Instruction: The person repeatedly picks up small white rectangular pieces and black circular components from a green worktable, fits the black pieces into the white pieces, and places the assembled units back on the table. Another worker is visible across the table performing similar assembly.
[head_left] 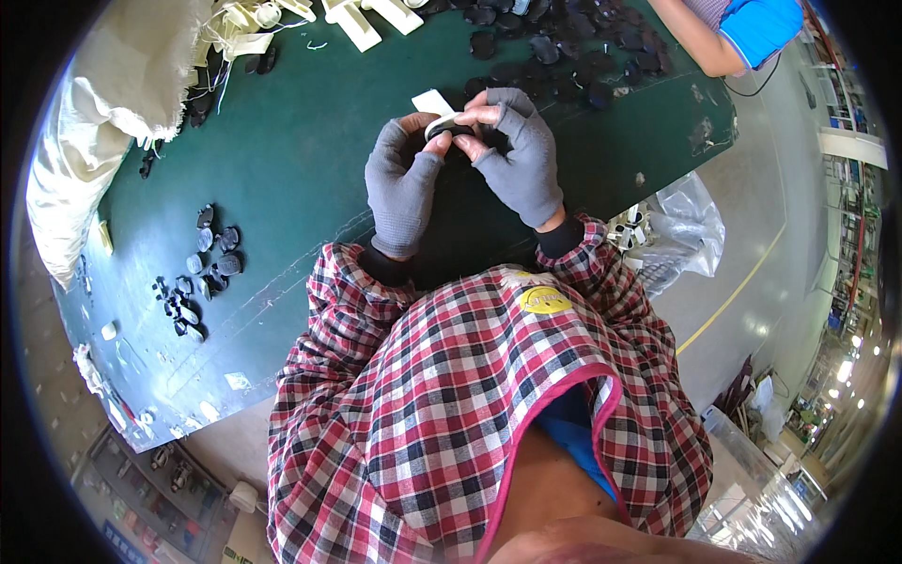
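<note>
Over the green table point(310, 179), my left hand point(400, 188) and my right hand point(520, 155) meet, both in grey fingerless gloves. Pinched between their fingertips is a cream plastic piece point(431, 102) with a flat tab sticking up. A round black piece point(451, 131) sits against its near side, with both thumbs beside it. Fingers cover part of both pieces, so how they join is hidden. Just beyond my right hand lies a spread of loose black discs point(564, 52). Several long cream plastic parts point(357, 23) lie at the table's far side.
A white woven sack point(89, 141) stands at the left. Small black pieces point(225, 240) lie in a cluster on the table's left part. At the right edge hangs a clear plastic bag point(693, 221) near cream parts. Another person's arm point(700, 38) rests at the far right.
</note>
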A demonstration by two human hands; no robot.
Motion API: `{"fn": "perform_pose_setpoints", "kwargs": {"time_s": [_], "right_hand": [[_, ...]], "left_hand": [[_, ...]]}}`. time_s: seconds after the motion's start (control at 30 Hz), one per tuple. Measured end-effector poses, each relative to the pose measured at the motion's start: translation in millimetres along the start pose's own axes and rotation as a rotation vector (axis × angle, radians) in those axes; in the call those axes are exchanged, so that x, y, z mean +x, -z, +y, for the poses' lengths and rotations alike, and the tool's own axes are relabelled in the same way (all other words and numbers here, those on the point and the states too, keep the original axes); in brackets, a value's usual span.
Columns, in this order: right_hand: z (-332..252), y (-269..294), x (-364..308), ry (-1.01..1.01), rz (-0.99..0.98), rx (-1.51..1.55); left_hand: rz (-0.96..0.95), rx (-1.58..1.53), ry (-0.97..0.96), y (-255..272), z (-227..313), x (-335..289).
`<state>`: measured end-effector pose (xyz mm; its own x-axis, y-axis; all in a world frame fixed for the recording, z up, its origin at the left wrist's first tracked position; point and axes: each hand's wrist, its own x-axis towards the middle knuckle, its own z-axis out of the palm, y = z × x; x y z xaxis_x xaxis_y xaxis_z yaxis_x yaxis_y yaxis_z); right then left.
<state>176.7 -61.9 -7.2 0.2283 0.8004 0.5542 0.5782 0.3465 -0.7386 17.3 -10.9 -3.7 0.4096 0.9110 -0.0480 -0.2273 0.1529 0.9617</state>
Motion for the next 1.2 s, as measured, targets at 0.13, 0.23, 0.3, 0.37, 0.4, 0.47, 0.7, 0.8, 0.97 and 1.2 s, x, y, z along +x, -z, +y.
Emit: {"fn": "perform_pose_setpoints", "kwargs": {"time_s": [0.13,0.23,0.3,0.37,0.4,0.47,0.7,0.8,0.97,1.2], "right_hand": [[-2.0,-1.0,2.1,-0.055,-0.001,0.062],[-7.3,-1.9,-2.0,-0.330,-0.016,0.239],[-3.1,-2.0,-4.0,-0.445,-0.051,0.357],[-6.0,-0.4,-3.4,-0.516,-0.058,0.393],[-7.6,-0.1,-3.5,-0.551,-0.062,0.411],[-8.9,-2.3,-4.9,-0.527,-0.026,0.357],[-11.2,-10.5,-9.8,-0.316,0.112,0.041],[-17.5,-6.5,-6.3,-0.468,0.042,0.144],[-22.0,-1.3,-0.8,-0.663,0.003,0.229],[-6.4,-7.1,-4.4,-0.286,0.080,0.228]], "left_hand": [[0.025,-0.023,0.087,2.3,3.0,0.6],[0.018,-0.003,0.113,1.7,8.0,0.7],[0.012,0.003,0.155,4.5,8.8,1.7],[0.010,-0.003,0.138,4.5,8.3,3.1],[0.009,-0.005,0.130,4.4,7.9,3.5],[0.028,-0.014,0.118,2.7,8.4,3.7],[0.066,0.128,-0.025,-6.2,1.3,1.3],[0.082,0.351,-0.129,-1.4,-9.0,3.1],[0.069,0.479,-0.215,-3.0,-3.4,5.5],[-0.053,0.265,-0.083,8.7,-8.8,8.9]]}}
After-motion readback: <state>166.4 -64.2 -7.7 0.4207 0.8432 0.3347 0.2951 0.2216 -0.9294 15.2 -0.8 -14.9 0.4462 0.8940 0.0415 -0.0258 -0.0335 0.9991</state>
